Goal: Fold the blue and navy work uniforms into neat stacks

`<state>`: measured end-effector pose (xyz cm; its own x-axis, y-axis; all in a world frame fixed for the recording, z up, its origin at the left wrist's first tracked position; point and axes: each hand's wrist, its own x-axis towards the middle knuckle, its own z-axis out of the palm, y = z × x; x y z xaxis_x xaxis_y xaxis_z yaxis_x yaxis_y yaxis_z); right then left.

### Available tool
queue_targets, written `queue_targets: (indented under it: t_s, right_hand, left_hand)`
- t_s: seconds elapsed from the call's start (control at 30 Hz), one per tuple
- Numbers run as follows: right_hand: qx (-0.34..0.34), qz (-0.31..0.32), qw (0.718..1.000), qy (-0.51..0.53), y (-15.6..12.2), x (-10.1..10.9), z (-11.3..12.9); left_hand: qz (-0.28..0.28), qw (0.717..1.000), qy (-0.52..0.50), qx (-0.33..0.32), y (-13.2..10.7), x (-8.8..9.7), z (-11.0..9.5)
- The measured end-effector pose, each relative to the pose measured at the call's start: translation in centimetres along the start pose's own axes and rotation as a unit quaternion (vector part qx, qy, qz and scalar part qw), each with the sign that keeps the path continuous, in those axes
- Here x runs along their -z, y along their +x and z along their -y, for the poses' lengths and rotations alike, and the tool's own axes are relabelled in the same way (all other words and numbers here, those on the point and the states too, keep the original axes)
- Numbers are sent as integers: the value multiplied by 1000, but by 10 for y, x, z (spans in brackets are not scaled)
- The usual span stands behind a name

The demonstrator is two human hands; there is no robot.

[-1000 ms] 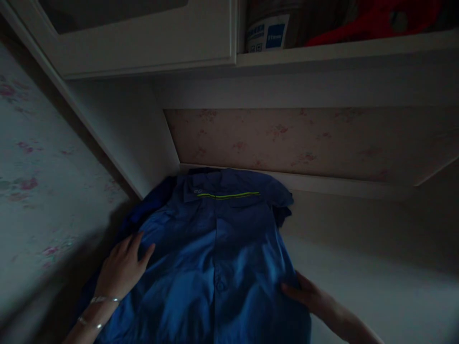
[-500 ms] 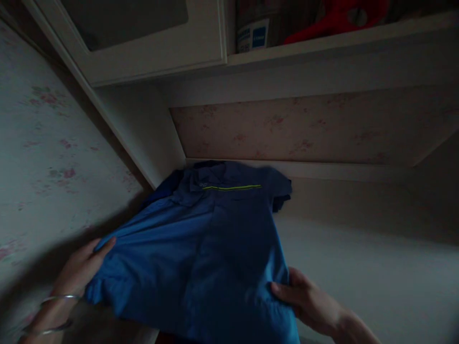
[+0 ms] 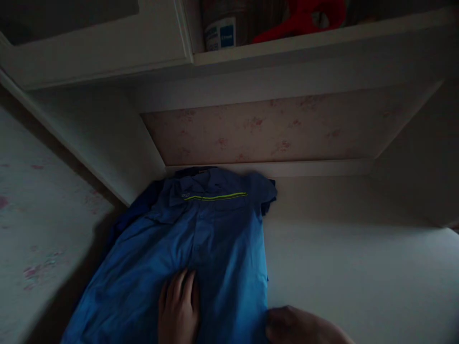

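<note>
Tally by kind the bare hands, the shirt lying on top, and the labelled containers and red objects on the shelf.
Left hand and right hand: 2
Blue shirt on top: 1
Labelled container: 1
Red object: 1
Total: 5
Darker cloth not counted: number of garments unclear

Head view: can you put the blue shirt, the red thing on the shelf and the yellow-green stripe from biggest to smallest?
1. Blue shirt
2. Red thing, partly cut off
3. Yellow-green stripe

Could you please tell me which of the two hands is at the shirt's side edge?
It is the right hand, at the side edge of the blue shirt; the left hand instead lies on the shirt's front.
</note>
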<state>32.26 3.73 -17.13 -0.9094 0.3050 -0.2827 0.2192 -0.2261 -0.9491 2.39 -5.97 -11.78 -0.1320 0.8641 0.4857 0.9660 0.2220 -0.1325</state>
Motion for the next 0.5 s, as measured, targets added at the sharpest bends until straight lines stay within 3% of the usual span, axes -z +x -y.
queue_targets:
  t_s: [0.23, 0.4, 0.47, 0.5]
  right_hand:
    - [-39, 25, 965, 257, 4, 16, 0]
    - [-27, 66, 958, 277, 5, 19, 3]
    - [25, 15, 970, 241, 3, 28, 12]
    - [55, -47, 972, 222, 3, 37, 18]
  left_hand:
    - [-6, 1000, -18, -22, 4, 1, 9]
    - [-16, 999, -34, -4, 3, 0, 12]
    - [-41, 995, -86, -17, -3, 1, 16]
    - [-56, 991, -120, -23, -7, 2, 17]
